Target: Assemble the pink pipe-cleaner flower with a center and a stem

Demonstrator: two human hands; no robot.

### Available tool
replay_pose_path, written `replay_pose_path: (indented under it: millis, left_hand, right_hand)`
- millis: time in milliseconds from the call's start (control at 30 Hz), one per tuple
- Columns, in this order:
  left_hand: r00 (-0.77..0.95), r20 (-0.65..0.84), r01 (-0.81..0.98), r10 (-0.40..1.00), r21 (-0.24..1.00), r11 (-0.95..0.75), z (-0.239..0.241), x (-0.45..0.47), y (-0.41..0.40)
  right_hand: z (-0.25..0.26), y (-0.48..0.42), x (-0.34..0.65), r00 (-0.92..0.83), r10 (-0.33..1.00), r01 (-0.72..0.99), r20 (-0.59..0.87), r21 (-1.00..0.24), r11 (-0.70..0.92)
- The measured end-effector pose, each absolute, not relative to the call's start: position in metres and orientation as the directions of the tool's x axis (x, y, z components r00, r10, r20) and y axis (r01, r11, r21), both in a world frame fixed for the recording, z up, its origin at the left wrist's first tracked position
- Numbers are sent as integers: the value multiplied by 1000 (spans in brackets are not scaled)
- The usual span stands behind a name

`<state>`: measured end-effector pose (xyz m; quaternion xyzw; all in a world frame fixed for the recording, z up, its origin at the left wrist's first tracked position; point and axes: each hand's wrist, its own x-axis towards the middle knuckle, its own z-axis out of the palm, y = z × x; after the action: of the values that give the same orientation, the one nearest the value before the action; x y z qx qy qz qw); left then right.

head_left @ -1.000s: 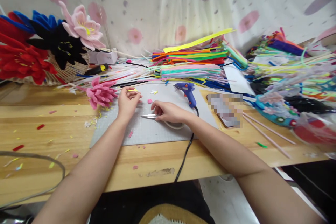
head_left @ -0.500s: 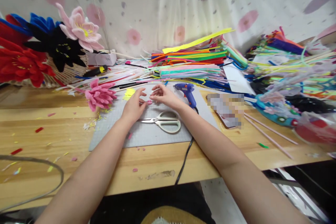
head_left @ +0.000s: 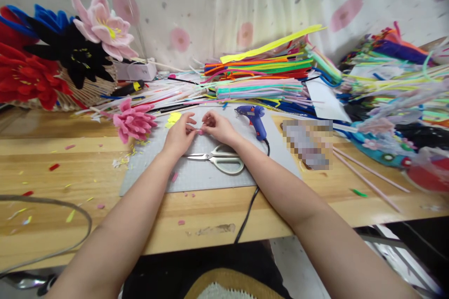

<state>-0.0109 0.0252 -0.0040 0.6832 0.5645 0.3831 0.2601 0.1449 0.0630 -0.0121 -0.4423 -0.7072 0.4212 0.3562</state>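
At frame centre, the curled left hand (head_left: 180, 136) and right hand (head_left: 219, 128) meet at a pink piece (head_left: 200, 132); whether gripping it, I cannot tell; scissors (head_left: 207, 156) lie below.

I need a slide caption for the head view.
Left hand and right hand work at a small pink piece over a grey mat, near scissors and glue gun.

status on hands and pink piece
Left hand, right hand: both at small pink piece, grip unclear. Scissors on mat, nearer wearer. Glue gun to right.
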Motion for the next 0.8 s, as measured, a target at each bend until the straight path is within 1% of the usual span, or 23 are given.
replay_pose_path:
  millis: [133,200,333,433,667,800]
  left_hand:
    - [58,249,583,967,777,-235,-7,-11,28]
    - [57,262,613,963,753,-241,-8,-10,29]
    - [43,291,724,956,651,-230,-7,-9,29]
    - [47,316,770,948,593,-236,-6,-10,29]
    - [56,300,761,952,604,-236,-7,-11,30]
    - [56,292,755,955,614,-232,-7,-11,30]
  right_hand:
    - [-12,60,143,-358,917,414,174,-851,323]
    - [-11,58,142,-361,914,452,186,-823,345]
    - [-7,54,142,-378,909,509,174,-782,361]
    - [-6,53,141,-389,901,522,194,-759,389]
    - [-7,53,143,-410,879,484,244,-759,436]
    - [-5,50,145,-404,861,505,308,-710,491]
